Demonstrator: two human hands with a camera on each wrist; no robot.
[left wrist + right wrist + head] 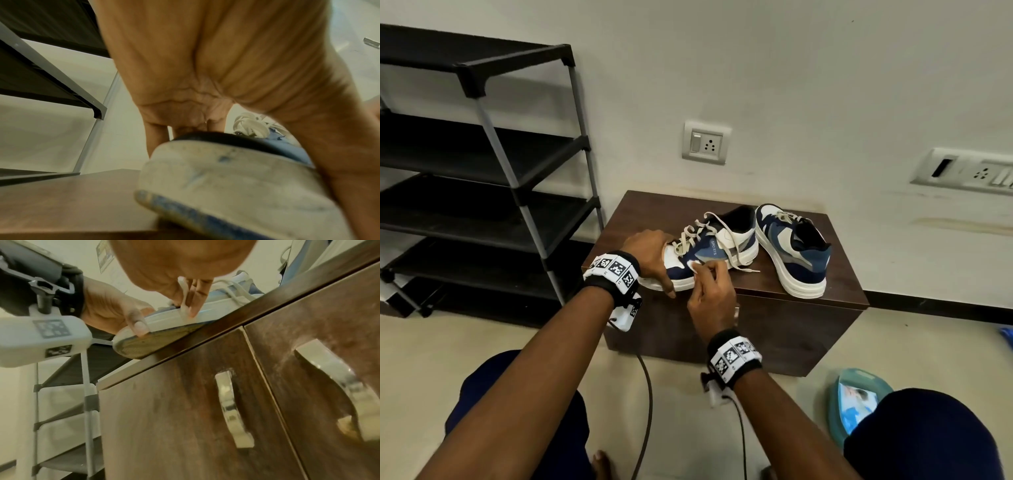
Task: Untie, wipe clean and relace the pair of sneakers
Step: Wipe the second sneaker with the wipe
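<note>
Two blue, grey and white sneakers stand on a low brown cabinet [846, 294]. The near sneaker [719, 248] lies across the front left of the top, its cream laces [697, 230] loose and one end trailing on the wood. My left hand [650, 255] grips its toe, fingers over the top and thumb down on the sole [141, 327]. My right hand [710, 289] pinches a small white wipe [693, 266] and holds it against the sneaker's navy side, by the white sole edge [184, 308]. The second sneaker [792, 248] stands upright to the right, laces tied.
A black shelf rack [482, 164] with grey poles stands left of the cabinet. The cabinet has two doors with metal handles [228, 408]. A teal wipes pack [856, 401] lies on the floor by my right knee. Cables hang from both wrist cameras.
</note>
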